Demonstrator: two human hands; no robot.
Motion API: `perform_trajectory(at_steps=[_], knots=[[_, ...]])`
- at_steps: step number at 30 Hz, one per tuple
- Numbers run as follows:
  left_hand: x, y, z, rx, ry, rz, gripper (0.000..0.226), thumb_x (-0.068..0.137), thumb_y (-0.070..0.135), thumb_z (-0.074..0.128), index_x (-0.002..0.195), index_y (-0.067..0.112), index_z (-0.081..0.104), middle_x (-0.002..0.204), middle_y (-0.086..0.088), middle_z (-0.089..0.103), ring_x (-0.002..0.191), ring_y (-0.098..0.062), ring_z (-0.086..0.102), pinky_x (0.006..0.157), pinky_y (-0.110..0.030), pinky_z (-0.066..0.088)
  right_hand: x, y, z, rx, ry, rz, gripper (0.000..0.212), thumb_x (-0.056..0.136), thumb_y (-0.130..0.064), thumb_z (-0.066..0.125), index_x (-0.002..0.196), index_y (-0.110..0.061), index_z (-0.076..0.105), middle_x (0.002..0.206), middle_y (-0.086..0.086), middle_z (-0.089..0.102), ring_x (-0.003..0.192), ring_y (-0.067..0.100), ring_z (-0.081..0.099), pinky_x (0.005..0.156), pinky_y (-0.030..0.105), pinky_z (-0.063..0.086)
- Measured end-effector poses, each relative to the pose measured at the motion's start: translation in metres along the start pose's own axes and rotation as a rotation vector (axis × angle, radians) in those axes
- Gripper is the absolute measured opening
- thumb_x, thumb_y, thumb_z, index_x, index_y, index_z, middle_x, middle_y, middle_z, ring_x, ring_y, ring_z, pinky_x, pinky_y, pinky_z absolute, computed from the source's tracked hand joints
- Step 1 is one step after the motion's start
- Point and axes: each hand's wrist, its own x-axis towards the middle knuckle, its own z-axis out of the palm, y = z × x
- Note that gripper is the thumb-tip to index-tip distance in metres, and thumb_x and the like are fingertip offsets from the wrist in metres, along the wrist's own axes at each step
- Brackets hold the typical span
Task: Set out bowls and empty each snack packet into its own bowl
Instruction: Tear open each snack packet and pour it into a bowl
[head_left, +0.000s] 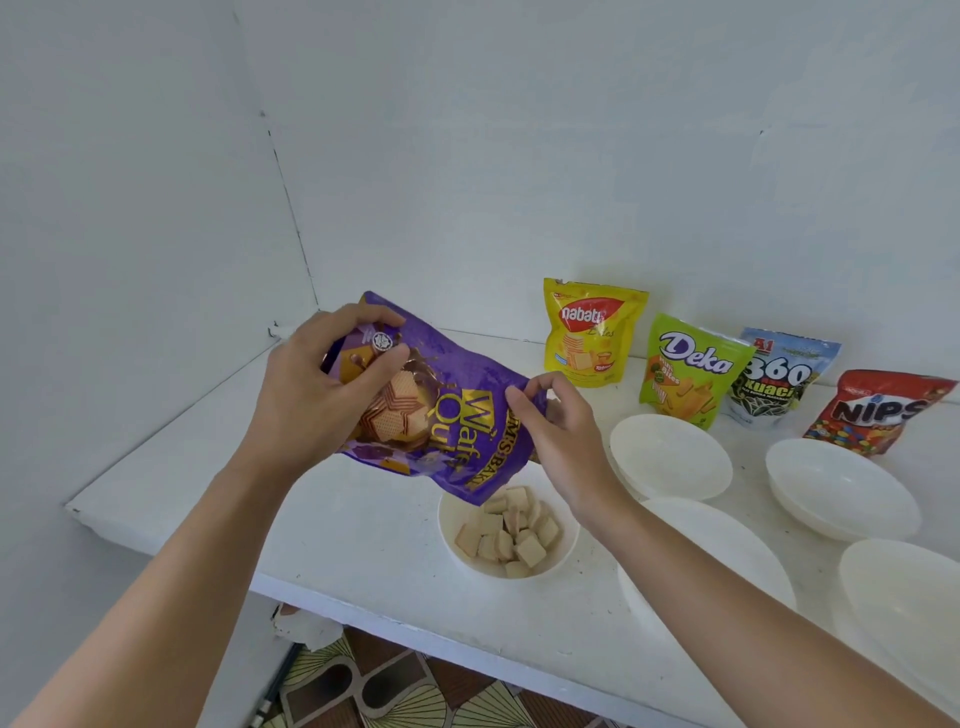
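A purple wafer packet (457, 415) hangs tilted above a small white bowl (452, 540), its mouth pointing down. Several beige wafer squares (511, 530) lie in that bowl. My left hand (322, 395) grips the packet's upper end. My right hand (561, 431) pinches its lower edge near the mouth. Behind stand a yellow Nabati packet (592, 332), a green Deka packet (691, 369), a 360 Kuaci packet (779, 379) and a red Nips packet (878, 410), all upright. Several white bowls hold nothing: one (670, 457), another (841, 488), a larger one (727, 545).
Everything sits on a white shelf (363, 535) in a corner of white walls. Its front edge runs diagonally at lower centre, its left edge ends near the wall. A further white bowl (909, 587) is at the right edge. Patterned floor (395, 686) shows below.
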Motion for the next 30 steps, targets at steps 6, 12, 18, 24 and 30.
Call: perform_trajectory(at_steps=[6,12,18,24,30], knots=[[0.003,0.006,0.001,0.059,-0.110,0.010,0.019,0.089,0.034,0.073,0.108,0.036,0.068,0.103,0.003,0.067,0.095,-0.013,0.067,0.081,-0.042,0.059,-0.001,0.007,0.000,-0.088,0.060,0.038,0.030,0.097,-0.041,0.058,0.082,-0.016,0.050,0.077,0.011,0.064,0.067,0.011,0.060,0.062,0.029,0.044],[-0.009,-0.009,0.016,0.093,-0.176,-0.020,0.018,0.089,0.033,0.073,0.105,0.038,0.068,0.102,0.003,0.067,0.097,-0.013,0.065,0.081,-0.045,0.058,-0.007,0.035,-0.005,-0.177,0.011,0.182,0.034,0.094,-0.049,0.060,0.080,-0.019,0.048,0.091,0.007,0.070,0.090,0.024,0.069,0.073,0.035,0.048],[-0.006,-0.005,0.013,0.079,-0.128,0.006,0.019,0.089,0.030,0.074,0.105,0.038,0.069,0.097,-0.002,0.063,0.095,-0.015,0.061,0.085,-0.043,0.054,-0.006,0.026,-0.005,-0.128,-0.001,0.129,0.034,0.089,-0.052,0.064,0.076,-0.025,0.048,0.084,0.008,0.066,0.080,0.019,0.065,0.071,0.037,0.046],[0.004,0.012,0.003,-0.026,-0.095,-0.007,0.021,0.088,0.027,0.076,0.107,0.035,0.070,0.102,0.003,0.065,0.096,-0.014,0.066,0.083,-0.046,0.059,-0.004,0.003,-0.002,0.101,0.038,0.048,0.027,0.092,-0.033,0.068,0.084,-0.018,0.048,0.086,0.010,0.069,0.077,0.016,0.067,0.060,0.026,0.048],[0.004,0.009,0.004,-0.045,-0.139,-0.013,0.019,0.087,0.035,0.076,0.106,0.033,0.072,0.104,0.001,0.069,0.095,-0.021,0.069,0.079,-0.049,0.060,-0.001,0.009,-0.003,0.136,0.087,0.152,0.028,0.091,-0.039,0.067,0.078,-0.021,0.051,0.082,0.008,0.066,0.075,0.020,0.063,0.068,0.034,0.046]])
